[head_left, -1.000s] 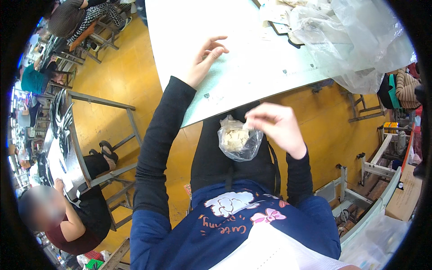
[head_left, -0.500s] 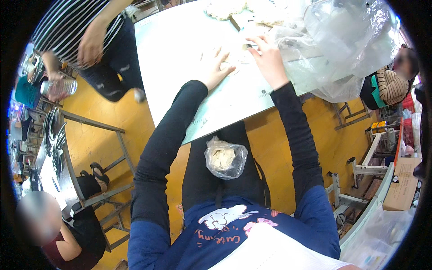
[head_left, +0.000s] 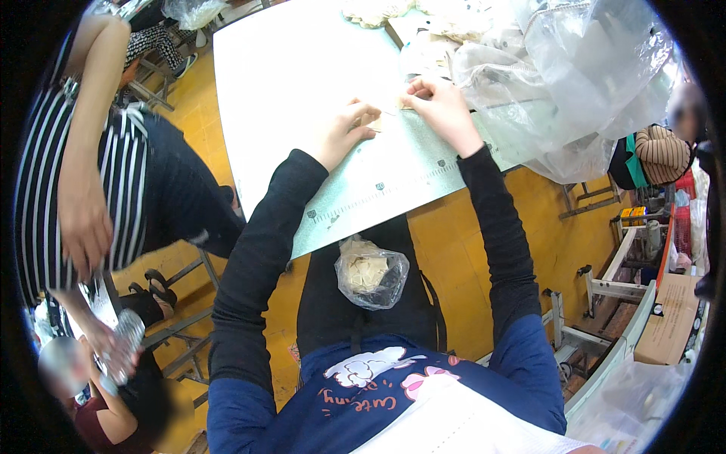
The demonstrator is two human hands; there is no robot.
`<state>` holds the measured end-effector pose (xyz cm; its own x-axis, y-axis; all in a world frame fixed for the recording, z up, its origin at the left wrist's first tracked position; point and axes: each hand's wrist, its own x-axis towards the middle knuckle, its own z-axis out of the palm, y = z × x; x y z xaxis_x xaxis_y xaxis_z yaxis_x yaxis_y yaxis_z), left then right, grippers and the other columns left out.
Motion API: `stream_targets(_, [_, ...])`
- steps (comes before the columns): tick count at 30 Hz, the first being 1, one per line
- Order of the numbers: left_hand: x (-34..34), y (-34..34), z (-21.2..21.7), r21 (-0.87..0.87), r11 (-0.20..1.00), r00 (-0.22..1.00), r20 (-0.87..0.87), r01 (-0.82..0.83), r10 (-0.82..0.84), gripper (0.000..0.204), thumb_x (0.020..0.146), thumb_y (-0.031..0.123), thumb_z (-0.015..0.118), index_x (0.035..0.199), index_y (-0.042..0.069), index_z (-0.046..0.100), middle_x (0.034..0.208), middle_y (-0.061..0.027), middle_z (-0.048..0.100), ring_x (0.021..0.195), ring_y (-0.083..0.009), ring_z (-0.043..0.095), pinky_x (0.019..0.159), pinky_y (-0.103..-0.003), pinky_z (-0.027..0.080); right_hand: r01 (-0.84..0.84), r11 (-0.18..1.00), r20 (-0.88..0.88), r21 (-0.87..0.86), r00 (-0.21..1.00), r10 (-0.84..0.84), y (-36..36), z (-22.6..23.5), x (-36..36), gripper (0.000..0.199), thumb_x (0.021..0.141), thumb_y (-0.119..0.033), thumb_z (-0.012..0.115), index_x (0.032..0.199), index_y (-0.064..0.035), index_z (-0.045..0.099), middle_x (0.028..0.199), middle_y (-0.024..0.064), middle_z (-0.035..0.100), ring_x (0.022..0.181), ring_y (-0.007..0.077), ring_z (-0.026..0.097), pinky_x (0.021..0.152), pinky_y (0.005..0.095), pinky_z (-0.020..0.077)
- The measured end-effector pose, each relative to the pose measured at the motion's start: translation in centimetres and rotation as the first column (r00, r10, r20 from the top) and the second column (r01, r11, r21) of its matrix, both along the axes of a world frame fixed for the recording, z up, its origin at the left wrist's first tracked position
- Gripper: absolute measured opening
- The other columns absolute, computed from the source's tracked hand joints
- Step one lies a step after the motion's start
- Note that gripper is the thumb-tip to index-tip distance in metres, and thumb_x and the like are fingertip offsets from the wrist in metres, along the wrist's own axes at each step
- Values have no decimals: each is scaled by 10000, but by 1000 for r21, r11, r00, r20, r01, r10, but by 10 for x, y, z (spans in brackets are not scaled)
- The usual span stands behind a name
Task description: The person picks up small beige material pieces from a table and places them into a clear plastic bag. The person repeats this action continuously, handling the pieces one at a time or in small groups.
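Observation:
On the white table [head_left: 272,91], my left hand [head_left: 340,135] has its thumb and fingers closed round a small flat cream piece [head_left: 376,123], perhaps cloth. My right hand [head_left: 442,113] pinches another small pale piece [head_left: 407,104] a little farther right, mostly covered by the fingertips. The two hands are apart, both low over the tabletop. In my lap rests a clear plastic bag [head_left: 370,278] with cream pieces in it.
Large clear plastic bags [head_left: 582,68] cover the table's right side. Piles of cream pieces [head_left: 376,10] lie at the far edge. Close on the left, a person in a striped top [head_left: 125,174] carries a clear plastic bottle [head_left: 121,344]. A cardboard box [head_left: 667,318] stands at right.
My hands have drawn nearer, the left now curled round a cream piece instead of spread flat. The person in stripes has moved along the left side toward me.

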<state>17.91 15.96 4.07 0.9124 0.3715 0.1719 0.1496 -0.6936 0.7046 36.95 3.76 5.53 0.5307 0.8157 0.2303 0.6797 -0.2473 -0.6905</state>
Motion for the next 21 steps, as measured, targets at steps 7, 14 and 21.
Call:
stream_targets(7, [0,4,-3,-272,961,998,25,-45,54,369,847,173,740,1210,162,672,1069,-64,676,910,-189,647,850,-342,530,-12,998,-88,66,996,18,5,1,-11,182,836,-144,722,943,3,726,813,69,722,749,116,669,725,268,523])
stream_targets(14, [-1,16,-9,-547,832,990,37,-96,138,470,843,266,779,1231,44,639,1071,-123,690,985,-196,652,960,-337,496,105,953,-471,284,881,43,-28,4,-15,158,856,-32,725,999,34,724,888,72,738,820,101,678,790,235,520])
stream_targets(21, [-5,18,-10,-542,827,987,-42,-151,153,527,867,284,760,1294,32,581,1187,-151,662,1116,-242,627,1027,-326,459,95,973,-447,208,895,8,-47,-2,-21,216,858,-37,726,1059,42,710,886,90,737,815,92,665,785,231,513])
